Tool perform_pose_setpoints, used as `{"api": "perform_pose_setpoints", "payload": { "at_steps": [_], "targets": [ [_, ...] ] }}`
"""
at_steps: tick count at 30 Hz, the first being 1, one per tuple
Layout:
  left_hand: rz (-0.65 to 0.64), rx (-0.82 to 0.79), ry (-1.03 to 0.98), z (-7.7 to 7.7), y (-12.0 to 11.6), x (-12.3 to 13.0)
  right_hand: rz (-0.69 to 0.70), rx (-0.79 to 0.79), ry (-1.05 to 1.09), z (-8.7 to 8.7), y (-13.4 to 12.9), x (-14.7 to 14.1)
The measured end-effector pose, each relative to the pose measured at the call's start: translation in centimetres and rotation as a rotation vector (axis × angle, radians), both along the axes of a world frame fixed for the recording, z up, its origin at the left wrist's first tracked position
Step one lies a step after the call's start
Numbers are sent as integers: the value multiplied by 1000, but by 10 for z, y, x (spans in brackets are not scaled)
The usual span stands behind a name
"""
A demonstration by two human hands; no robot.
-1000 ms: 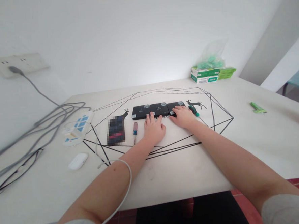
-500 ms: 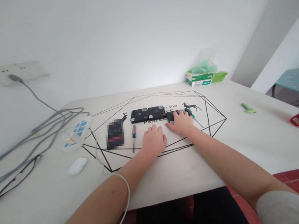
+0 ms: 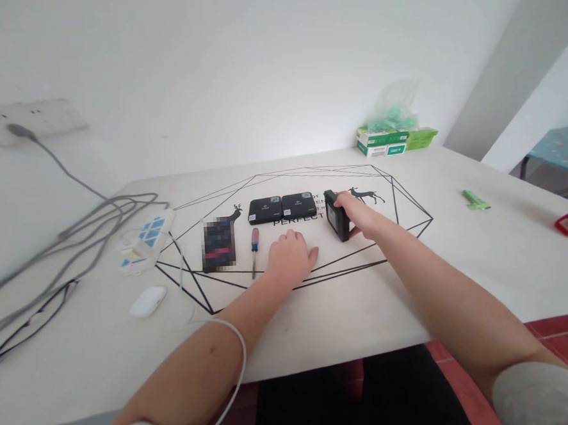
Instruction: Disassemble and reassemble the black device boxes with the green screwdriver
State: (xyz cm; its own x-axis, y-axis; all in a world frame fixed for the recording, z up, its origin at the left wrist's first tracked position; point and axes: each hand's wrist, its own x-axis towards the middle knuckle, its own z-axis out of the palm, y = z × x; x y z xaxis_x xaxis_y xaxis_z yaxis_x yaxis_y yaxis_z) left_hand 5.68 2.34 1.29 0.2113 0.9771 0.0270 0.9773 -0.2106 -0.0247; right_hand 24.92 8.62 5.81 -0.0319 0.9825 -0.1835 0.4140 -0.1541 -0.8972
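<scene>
My right hand (image 3: 356, 216) grips a flat black box (image 3: 337, 215), tilted up on its edge with a labelled face turned left. My left hand (image 3: 290, 256) rests on the table, thumb apart, fingers slightly bent, with nothing in it. Beyond it, two similar black boxes lie flat side by side, the left box (image 3: 265, 210) touching the right box (image 3: 299, 205). A screwdriver (image 3: 254, 241) with a pink and blue handle lies left of my left hand. The green-handled screwdriver is not visible now.
A blurred-out dark object (image 3: 218, 245) lies left of the screwdriver. Further left are a power strip (image 3: 148, 241), grey cables, a white earbud case (image 3: 148, 301) and glasses (image 3: 28, 324). Green boxes (image 3: 383, 142) stand at the back right. A white cable (image 3: 241, 343) crosses my left forearm.
My right hand has lifted the third black box from lying flat to standing on its edge. The left hand stays on the table. The view has shifted slightly.
</scene>
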Motion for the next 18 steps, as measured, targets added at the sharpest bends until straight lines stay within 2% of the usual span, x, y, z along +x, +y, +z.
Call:
{"api": "perform_pose_setpoints", "payload": {
  "at_steps": [2, 4, 9, 14, 18],
  "targets": [
    [-18, 21, -22, -3, 2, 0, -47, -88, 181, 3, 2, 5],
    [-38, 34, -29, -5, 3, -1, -68, -130, 242, 5, 4, 9],
    [-93, 5, -40, -10, 5, -4, -64, -135, 79, -1, 13, 15],
    [-310, -24, -288, -20, 12, -2, -21, -113, 177, -6, 14, 14],
    [-372, -57, -322, -26, 13, 0, 40, -93, 145, -4, 12, 14]
  ]
}}
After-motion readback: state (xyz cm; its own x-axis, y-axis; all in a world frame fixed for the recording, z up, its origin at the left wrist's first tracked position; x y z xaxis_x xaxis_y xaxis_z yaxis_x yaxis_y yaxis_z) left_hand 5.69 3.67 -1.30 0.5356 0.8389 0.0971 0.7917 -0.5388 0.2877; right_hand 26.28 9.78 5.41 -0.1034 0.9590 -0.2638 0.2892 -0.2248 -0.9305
